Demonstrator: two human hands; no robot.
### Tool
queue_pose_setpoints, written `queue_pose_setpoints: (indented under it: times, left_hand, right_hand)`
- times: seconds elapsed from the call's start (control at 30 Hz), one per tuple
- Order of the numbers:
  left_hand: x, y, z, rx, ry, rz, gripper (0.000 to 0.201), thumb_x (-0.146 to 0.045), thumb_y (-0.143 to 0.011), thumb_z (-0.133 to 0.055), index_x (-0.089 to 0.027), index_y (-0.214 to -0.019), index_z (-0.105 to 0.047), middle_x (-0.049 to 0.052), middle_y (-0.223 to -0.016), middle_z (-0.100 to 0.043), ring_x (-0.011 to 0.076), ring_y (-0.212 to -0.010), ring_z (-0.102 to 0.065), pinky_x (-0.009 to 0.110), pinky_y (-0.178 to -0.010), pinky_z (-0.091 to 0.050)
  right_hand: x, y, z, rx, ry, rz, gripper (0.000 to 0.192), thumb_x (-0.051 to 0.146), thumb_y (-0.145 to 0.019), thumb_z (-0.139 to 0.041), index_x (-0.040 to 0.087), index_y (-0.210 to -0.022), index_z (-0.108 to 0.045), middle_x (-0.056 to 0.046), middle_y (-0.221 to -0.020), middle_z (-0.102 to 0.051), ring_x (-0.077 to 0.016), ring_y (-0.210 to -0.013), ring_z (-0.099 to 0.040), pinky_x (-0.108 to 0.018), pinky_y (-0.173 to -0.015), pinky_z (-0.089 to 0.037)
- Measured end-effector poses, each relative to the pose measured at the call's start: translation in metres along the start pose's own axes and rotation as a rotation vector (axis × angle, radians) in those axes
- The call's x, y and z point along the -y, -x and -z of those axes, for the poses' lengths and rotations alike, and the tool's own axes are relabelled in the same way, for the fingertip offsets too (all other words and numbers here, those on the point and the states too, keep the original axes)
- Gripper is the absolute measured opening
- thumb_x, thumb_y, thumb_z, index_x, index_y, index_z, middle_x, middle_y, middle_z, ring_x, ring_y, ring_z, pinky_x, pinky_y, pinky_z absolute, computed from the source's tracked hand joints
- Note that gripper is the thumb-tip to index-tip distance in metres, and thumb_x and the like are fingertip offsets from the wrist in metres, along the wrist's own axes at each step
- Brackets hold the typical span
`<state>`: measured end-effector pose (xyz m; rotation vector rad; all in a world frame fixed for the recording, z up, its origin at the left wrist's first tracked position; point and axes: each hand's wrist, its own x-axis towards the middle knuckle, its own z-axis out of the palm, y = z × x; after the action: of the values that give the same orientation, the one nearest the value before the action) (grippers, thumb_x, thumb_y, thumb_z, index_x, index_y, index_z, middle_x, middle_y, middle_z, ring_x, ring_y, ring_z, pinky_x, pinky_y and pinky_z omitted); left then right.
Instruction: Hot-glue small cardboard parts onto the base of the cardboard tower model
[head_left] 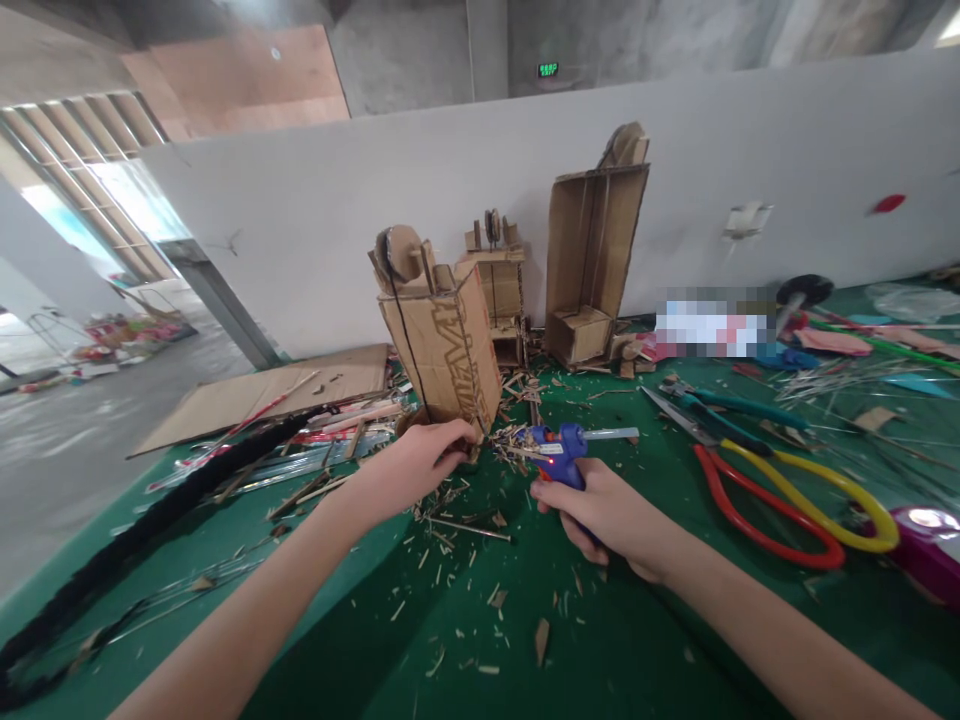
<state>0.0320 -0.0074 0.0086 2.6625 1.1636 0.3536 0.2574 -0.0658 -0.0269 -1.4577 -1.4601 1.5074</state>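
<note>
1. We see our right hand wrapped tight around the grip of a small blue hot glue gun, whose clear glue stick pokes out at the back, towards the right
2. The gun's nozzle points left at the foot of a tall brown cardboard box model with printed lettering; a red light glows on the gun's body
3. Our left hand rests at the lower front corner of that cardboard model, fingers curled against its base; we cannot tell whether they pinch a piece or only press on it
4. The model stands upright on the green felt-covered table, just in front of both hands, with round cardboard discs on its top
5. Behind it, against the white wall, stand a smaller cardboard shelf model and an open tall cardboard box
6. To the right of the gun lie scissors with red and yellow loop handles, well apart from our right hand
7. Slivers of cardboard and thin sticks litter the felt between and below the hands; a flat cardboard sheet lies at the left edge
</note>
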Motion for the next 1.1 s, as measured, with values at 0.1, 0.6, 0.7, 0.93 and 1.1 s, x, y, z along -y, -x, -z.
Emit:
queue_pose_setpoints:
  times: [0.1, 0.6, 0.7, 0.93, 1.1]
  left_hand:
    - [0.002, 0.001, -0.001, 0.004, -0.012, 0.052, 0.019, -0.019, -0.086, -0.041, -0.023, -0.103, -0.047, 0.0, -0.091, -0.062, 0.0153, -0.082, -0.058, 0.027, -0.07, -0.044]
    - [0.028, 0.004, 0.019, -0.437, -0.279, 0.226, 0.026, -0.023, -0.082, -0.042, -0.016, -0.106, -0.049, 0.007, -0.094, -0.06, 0.0205, -0.085, -0.055, 0.033, -0.076, -0.045]
    - [0.033, 0.004, 0.013, -0.2, -0.439, 0.115, 0.015, -0.018, -0.081, -0.042, -0.017, -0.085, -0.057, 0.008, -0.091, -0.058, 0.0244, -0.092, -0.051, 0.038, -0.082, -0.042]
    - [0.021, 0.004, 0.009, -0.171, -0.609, 0.066, 0.018, -0.018, -0.084, -0.043, -0.018, -0.078, -0.06, 0.009, -0.092, -0.056, 0.0266, -0.093, -0.045, 0.04, -0.078, -0.039]
    - [0.01, 0.004, 0.005, -0.156, -0.576, 0.026, 0.018, -0.018, -0.085, -0.044, -0.018, -0.08, -0.061, 0.008, -0.091, -0.056, 0.0245, -0.089, -0.045, 0.038, -0.076, -0.037]
  right_hand:
    - [-0.002, -0.001, 0.003, -0.04, 0.029, 0.02, 0.029, 0.047, -0.079, -0.05, 0.018, -0.078, -0.05, 0.008, -0.032, -0.039, -0.0068, -0.026, -0.031, -0.019, -0.03, -0.024]
    - [0.007, 0.004, 0.037, -0.532, 0.922, 0.256, 0.013, 0.033, -0.079, -0.047, 0.022, -0.084, -0.05, -0.002, -0.063, -0.057, -0.0178, -0.054, -0.052, -0.026, -0.049, -0.029]
    - [0.007, 0.004, 0.04, -0.524, 0.984, 0.187, 0.016, 0.029, -0.078, -0.047, 0.021, -0.091, -0.051, -0.003, -0.066, -0.059, -0.0189, -0.056, -0.053, -0.025, -0.048, -0.027]
    - [0.008, 0.004, 0.042, -0.498, 1.005, 0.158, 0.017, 0.029, -0.079, -0.048, 0.02, -0.093, -0.05, -0.005, -0.071, -0.061, -0.0202, -0.061, -0.057, -0.025, -0.048, -0.029]
    - [0.012, 0.008, 0.044, -0.542, 1.019, 0.152, 0.021, 0.029, -0.078, -0.049, 0.019, -0.096, -0.049, -0.006, -0.073, -0.061, -0.0213, -0.062, -0.057, -0.026, -0.048, -0.029]
